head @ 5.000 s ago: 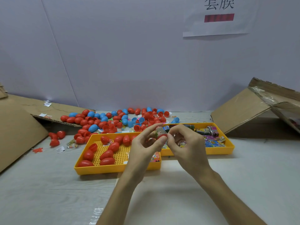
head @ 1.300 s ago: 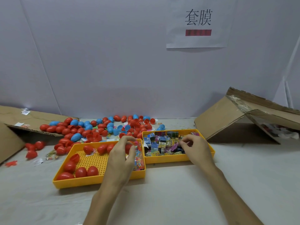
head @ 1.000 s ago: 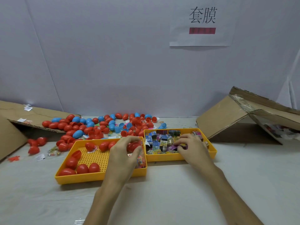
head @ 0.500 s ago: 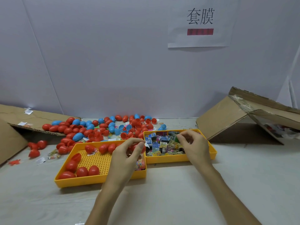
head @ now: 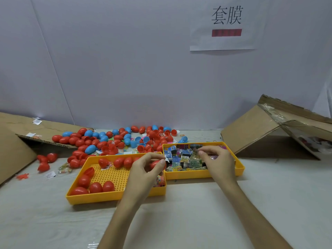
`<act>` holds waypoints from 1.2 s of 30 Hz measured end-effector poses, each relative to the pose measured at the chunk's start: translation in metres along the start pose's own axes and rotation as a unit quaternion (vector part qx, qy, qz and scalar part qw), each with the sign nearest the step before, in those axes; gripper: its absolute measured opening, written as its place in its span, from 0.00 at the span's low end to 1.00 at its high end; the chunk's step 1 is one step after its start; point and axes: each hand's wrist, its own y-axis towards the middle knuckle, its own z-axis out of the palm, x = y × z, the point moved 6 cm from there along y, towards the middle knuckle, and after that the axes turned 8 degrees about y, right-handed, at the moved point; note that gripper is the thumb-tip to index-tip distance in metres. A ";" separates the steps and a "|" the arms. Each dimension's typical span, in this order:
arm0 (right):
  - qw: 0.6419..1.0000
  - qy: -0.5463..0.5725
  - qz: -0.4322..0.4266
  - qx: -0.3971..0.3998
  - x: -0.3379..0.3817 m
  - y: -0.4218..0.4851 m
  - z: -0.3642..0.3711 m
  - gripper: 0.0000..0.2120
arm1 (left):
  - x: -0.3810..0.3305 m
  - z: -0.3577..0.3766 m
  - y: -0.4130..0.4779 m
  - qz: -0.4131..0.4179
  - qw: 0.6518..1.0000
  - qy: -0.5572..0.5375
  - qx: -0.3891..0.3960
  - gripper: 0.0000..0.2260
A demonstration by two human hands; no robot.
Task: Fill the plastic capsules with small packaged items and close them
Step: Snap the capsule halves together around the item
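Observation:
My left hand (head: 144, 169) grips a red capsule (head: 156, 163) above the right end of the left yellow tray (head: 115, 195), which holds several red capsules (head: 93, 186). My right hand (head: 216, 161) hovers over the right yellow tray (head: 239, 168), which is full of small packaged items (head: 183, 157). Its fingertips pinch a small packet (head: 198, 150), mostly hidden by the fingers. Both hands are a short way apart.
A heap of red and blue capsules (head: 115, 139) lies behind the trays against the white wall. Flattened cardboard (head: 16, 141) lies at the left and an opened cardboard box (head: 273, 130) stands at the right. Loose capsules and paper bits (head: 48, 175) lie left of the trays.
Five seconds ago both hands worked one capsule together. Since then they parted: the left picked a red capsule from the left tray and lifted it, the right picked among the packets.

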 end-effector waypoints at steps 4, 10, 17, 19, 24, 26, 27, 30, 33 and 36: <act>1.000 0.027 0.004 0.000 0.002 0.001 -0.002 0.05 | 0.000 -0.001 0.000 -0.003 1.000 -0.005 -0.001 0.03; 0.998 0.068 -0.008 0.013 0.011 -0.002 0.001 0.09 | -0.001 -0.002 0.000 -0.002 1.000 0.002 0.002 0.04; 0.995 0.089 0.012 0.048 0.010 -0.002 0.008 0.10 | -0.001 0.001 -0.001 -0.002 1.000 0.021 0.003 0.05; 0.995 0.088 0.024 0.046 0.009 -0.002 0.007 0.09 | -0.002 0.001 -0.001 0.002 1.000 0.027 0.002 0.06; 0.978 0.181 0.069 0.078 0.013 -0.004 0.010 0.09 | -0.005 0.001 -0.001 -0.026 1.000 0.005 0.005 0.16; 0.963 0.220 0.098 0.125 0.015 -0.007 0.016 0.06 | -0.005 -0.001 0.000 -0.039 0.999 -0.007 0.003 0.20; 0.955 0.232 0.109 0.148 0.016 -0.009 0.019 0.05 | -0.005 -0.001 -0.001 -0.043 0.999 -0.018 0.002 0.20; 0.936 0.272 0.128 0.183 0.023 -0.015 0.028 0.03 | -0.006 0.000 -0.002 -0.045 0.998 -0.039 0.015 0.12; 0.928 0.291 0.121 0.199 0.034 -0.020 0.035 0.11 | -0.008 0.005 -0.005 -0.039 0.998 -0.032 0.038 0.06; 0.924 0.288 0.100 0.230 0.042 -0.027 0.041 0.13 | -0.011 0.005 -0.006 -0.025 0.999 -0.017 0.039 0.12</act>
